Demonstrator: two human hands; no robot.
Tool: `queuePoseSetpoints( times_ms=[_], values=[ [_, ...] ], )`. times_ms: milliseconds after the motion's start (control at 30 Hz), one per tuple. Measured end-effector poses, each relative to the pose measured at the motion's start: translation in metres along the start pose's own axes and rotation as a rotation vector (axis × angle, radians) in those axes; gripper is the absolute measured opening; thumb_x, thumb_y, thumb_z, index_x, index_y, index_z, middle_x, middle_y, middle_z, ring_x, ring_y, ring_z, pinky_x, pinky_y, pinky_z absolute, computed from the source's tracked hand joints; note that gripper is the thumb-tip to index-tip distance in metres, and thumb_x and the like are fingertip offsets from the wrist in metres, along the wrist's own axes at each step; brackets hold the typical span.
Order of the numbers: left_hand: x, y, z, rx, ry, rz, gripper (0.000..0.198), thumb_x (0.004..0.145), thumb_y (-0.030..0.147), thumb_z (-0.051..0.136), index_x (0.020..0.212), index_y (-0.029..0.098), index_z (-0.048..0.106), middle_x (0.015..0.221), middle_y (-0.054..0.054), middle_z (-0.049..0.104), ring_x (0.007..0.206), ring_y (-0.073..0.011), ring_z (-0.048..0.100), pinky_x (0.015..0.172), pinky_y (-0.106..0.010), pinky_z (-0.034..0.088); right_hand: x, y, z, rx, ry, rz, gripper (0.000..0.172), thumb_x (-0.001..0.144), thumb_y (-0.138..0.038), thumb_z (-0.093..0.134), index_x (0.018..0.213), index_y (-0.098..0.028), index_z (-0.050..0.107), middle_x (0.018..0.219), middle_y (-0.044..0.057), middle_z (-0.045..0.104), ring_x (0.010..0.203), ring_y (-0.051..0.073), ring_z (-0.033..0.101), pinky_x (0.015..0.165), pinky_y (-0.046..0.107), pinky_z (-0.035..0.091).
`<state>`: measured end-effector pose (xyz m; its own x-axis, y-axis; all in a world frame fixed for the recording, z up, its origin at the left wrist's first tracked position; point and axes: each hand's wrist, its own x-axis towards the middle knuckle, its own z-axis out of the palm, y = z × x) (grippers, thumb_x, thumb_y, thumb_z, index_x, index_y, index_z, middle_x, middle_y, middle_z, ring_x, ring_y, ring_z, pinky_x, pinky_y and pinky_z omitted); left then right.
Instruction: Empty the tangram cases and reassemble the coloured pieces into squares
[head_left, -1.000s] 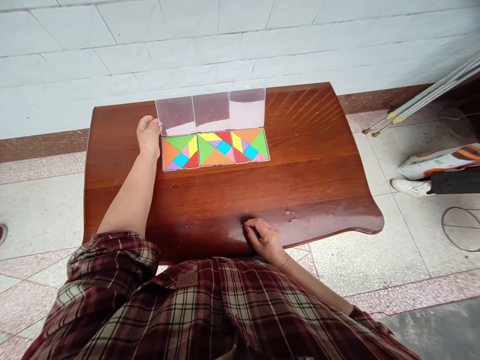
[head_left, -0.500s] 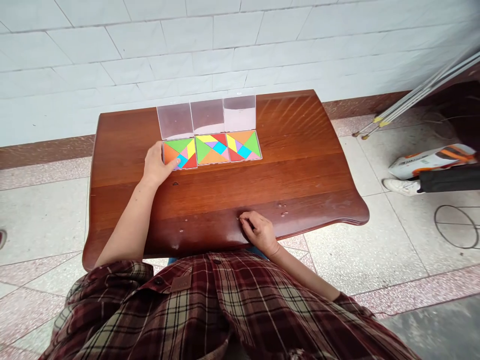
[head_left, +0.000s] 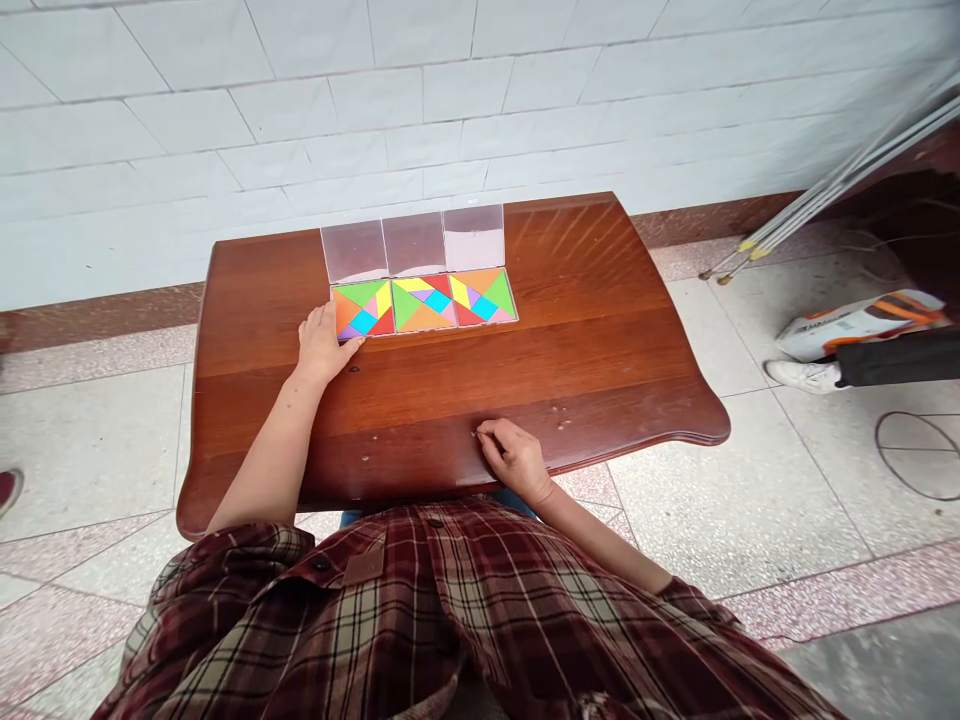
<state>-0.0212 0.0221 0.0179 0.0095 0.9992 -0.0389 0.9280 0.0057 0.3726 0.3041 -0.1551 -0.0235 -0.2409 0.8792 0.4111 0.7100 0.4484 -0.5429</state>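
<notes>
Three square tangram sets lie side by side in flat cases with clear lids opened back toward the wall: a left set [head_left: 364, 310], a middle set [head_left: 424, 303] and a right set [head_left: 481, 296]. Each is filled with coloured pieces. My left hand [head_left: 322, 340] is at the near left corner of the left set, its fingers along the left side and its thumb stretched out by the front edge. Near the table's front edge rests my right hand [head_left: 517, 458], its fingers curled in; whether they hold anything small is hidden.
The sets lie on a brown wooden table [head_left: 585, 340] against a white tiled wall [head_left: 420, 110]. On the right are metal crutches [head_left: 817, 190], an orange and white bag [head_left: 855, 322], a person's white shoe [head_left: 802, 376] and a wire ring [head_left: 919, 455]. Another shoe [head_left: 9, 490] shows at far left.
My left thumb has moved off the pieces of the left set to its front edge. My right hand keeps its place. The view has shifted slightly.
</notes>
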Motion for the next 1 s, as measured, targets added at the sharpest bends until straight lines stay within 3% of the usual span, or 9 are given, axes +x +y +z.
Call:
queuePoseSetpoints(
  times_ms=[233, 533, 800, 1000],
  values=[
    [-0.001, 0.0, 0.0, -0.002, 0.003, 0.008, 0.081, 0.079, 0.047, 0.055, 0.148, 0.012, 0.031, 0.151, -0.019, 0.043, 0.144, -0.037, 0.033, 0.12, -0.054, 0.025, 0.0, 0.001, 0.003, 0.018, 0.007, -0.002, 0.016, 0.095, -0.02, 0.048, 0.09, -0.021, 0.063, 0.081, 0.003, 0.07, 0.074, 0.015, 0.067, 0.072, 0.025, 0.051],
    [0.001, -0.003, 0.005, -0.061, 0.085, 0.023, 0.072, 0.075, 0.043, 0.062, 0.139, 0.016, 0.042, 0.143, -0.019, 0.05, 0.139, -0.0393, 0.041, 0.117, -0.057, 0.029, 0.0, 0.005, 0.007, 0.044, -0.011, 0.043, 0.019, 0.095, -0.022, 0.047, 0.092, -0.021, 0.065, 0.083, 0.005, 0.071, 0.078, 0.017, 0.067, 0.074, 0.027, 0.052],
    [-0.005, 0.004, -0.001, -0.205, 0.132, -0.052, 0.057, 0.072, 0.039, 0.067, 0.124, 0.022, 0.052, 0.125, -0.015, 0.06, 0.126, -0.0383, 0.051, 0.108, -0.057, 0.041, 0.002, 0.009, 0.011, 0.056, -0.033, 0.096, 0.02, 0.094, -0.025, 0.046, 0.091, -0.022, 0.065, 0.087, 0.005, 0.071, 0.082, 0.017, 0.067, 0.077, 0.028, 0.052],
    [0.0, -0.008, 0.004, -0.41, 0.191, -0.131, 0.065, 0.073, 0.04, 0.066, 0.133, 0.021, 0.049, 0.142, -0.015, 0.055, 0.135, -0.0344, 0.048, 0.115, -0.054, 0.038, 0.005, 0.008, 0.011, 0.053, -0.03, 0.109, 0.019, 0.093, -0.025, 0.045, 0.088, -0.022, 0.064, 0.087, 0.005, 0.071, 0.081, 0.017, 0.067, 0.077, 0.028, 0.051]
  ],
)
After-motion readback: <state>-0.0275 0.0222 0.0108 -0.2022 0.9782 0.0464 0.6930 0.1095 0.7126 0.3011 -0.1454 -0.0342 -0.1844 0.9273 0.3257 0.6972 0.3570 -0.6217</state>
